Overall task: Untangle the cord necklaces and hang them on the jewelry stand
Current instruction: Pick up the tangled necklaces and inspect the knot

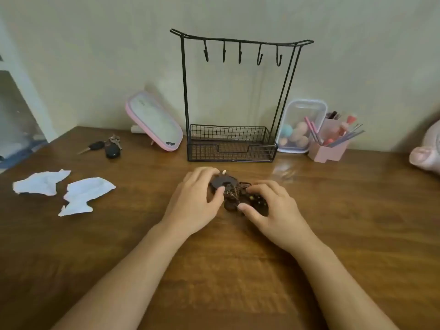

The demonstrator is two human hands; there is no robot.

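The tangled cord necklaces (234,195) are found bunched on the wooden table (119,246), near the front of the wire jewelry stand (228,144). The bunch's left side, with a dark round pendant, is held by the curled fingers and thumb of the left hand (192,206). The right side is pinched by the right hand (273,210).

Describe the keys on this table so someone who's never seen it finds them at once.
Find the black wire jewelry stand against the wall on the wooden table. Left of it leans a pink-rimmed oval panel; left of that lie the keys, small and black-fobbed, unlike the torn white papers nearer you.
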